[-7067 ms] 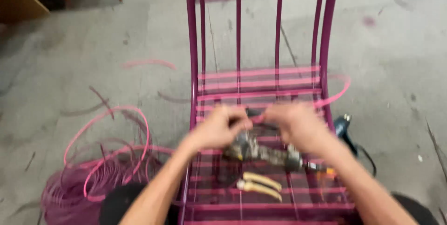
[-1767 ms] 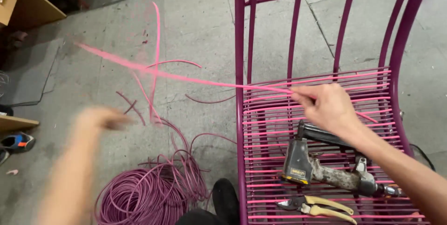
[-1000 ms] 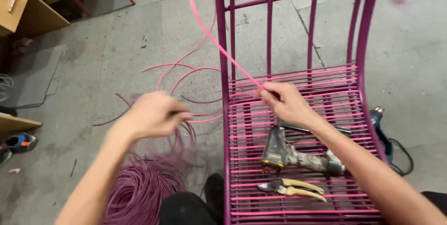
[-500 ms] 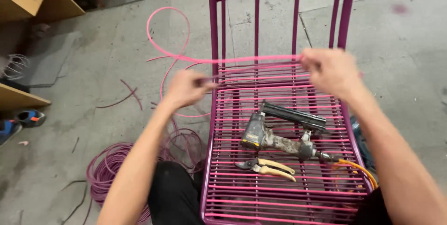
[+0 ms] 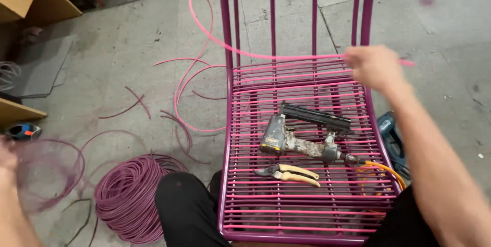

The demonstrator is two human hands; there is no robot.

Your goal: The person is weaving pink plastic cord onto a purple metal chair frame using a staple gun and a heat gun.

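Right hand point(image 5: 376, 67) fingers closed around one bright pink plastic cord point(image 5: 286, 55), held taut across the magenta metal chair frame point(image 5: 225, 98) at seat level, in line with the strands already woven. Left hand point(image 5: 9, 162) blurred at the frame edge; grip cannot be told. On the seat: one pneumatic staple gun point(image 5: 302, 134), one yellow-handled pruner point(image 5: 289, 173). One purple cord coil point(image 5: 130, 196) on the floor.

Your one head-worn camera looks steeply down from close above the magenta chair frame point(image 5: 302, 139), which fills the centre and right of the frame. Concrete floor point(image 5: 128, 58) takes the left side; your knee sits bottom centre.
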